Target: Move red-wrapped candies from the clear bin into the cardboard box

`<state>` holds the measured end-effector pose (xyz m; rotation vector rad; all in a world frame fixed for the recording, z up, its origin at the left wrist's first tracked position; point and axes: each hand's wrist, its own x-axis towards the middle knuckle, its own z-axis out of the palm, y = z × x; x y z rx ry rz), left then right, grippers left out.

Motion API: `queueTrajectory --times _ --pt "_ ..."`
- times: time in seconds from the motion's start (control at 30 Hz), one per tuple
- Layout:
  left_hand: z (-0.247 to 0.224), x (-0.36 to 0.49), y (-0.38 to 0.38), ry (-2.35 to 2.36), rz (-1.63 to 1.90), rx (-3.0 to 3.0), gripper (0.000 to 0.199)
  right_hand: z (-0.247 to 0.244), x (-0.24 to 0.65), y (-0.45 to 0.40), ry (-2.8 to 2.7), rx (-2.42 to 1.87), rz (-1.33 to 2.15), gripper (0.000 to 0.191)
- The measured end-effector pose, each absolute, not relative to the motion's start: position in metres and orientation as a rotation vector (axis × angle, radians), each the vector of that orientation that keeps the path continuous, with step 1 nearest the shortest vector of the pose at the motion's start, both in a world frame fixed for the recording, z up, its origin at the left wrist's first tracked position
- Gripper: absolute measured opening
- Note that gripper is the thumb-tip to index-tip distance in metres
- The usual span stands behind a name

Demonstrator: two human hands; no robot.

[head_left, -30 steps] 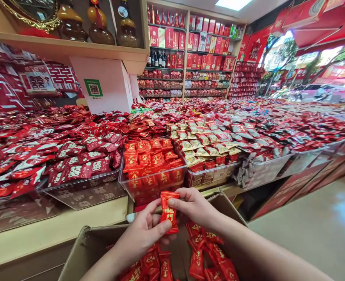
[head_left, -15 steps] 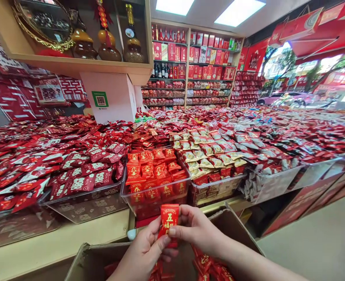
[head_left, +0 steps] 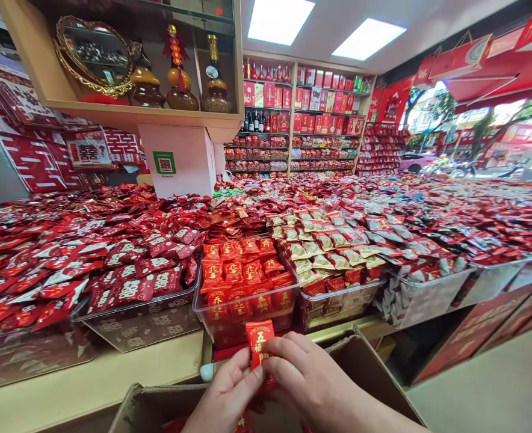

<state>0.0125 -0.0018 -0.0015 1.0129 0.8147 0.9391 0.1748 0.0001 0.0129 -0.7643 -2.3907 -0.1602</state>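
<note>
A small red packet (head_left: 259, 343) with gold characters stands upright between my two hands, above an open cardboard box (head_left: 157, 394). My left hand (head_left: 230, 385) pinches its lower left side between thumb and fingers. On the right side, my right hand (head_left: 309, 367) grips the same packet, its curled fingers covering part of the front. More red packets (head_left: 243, 421) lie in the box below, mostly hidden by my hands. Just beyond, a clear bin (head_left: 248, 304) holds similar red packets in rows.
Bins of maroon packets (head_left: 135, 285) stand to the left, and cream and gold packets (head_left: 324, 246) to the right. A white pillar (head_left: 178, 159) rises under a display cabinet (head_left: 148, 117). Stocked shelves (head_left: 293, 114) line the back.
The view has tilted slightly up and shifted left. My right hand has moved further over the packet, its fingers now curled across the front. The packets in the box are more hidden.
</note>
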Motion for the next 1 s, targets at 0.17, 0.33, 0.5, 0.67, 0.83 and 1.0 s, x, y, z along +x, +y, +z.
queueTrajectory --times 0.17,0.33,0.5,0.67,0.83,1.0 --pt "0.002 0.004 -0.002 0.765 0.857 0.999 0.044 0.032 0.19 0.009 -2.266 -0.644 -0.248 0.012" --pt "-0.013 0.004 0.005 0.84 0.809 1.115 0.044 0.067 0.193 0.062 -2.136 -0.7 -0.397 0.01" --pt "-0.031 0.004 0.01 0.956 0.726 1.263 0.051 0.084 0.171 0.115 -2.47 -0.838 -0.579 0.008" --pt "-0.021 0.003 0.008 1.001 0.615 1.38 0.043 0.083 0.155 0.13 -2.664 -0.869 -0.619 0.008" --pt "-0.016 0.003 0.008 1.024 0.547 1.428 0.027 0.087 0.158 0.131 -2.739 -0.79 -0.34 0.021" --pt "-0.021 0.003 0.009 1.021 0.537 1.484 0.023 0.087 0.161 0.133 -2.702 -0.797 -0.14 0.02"
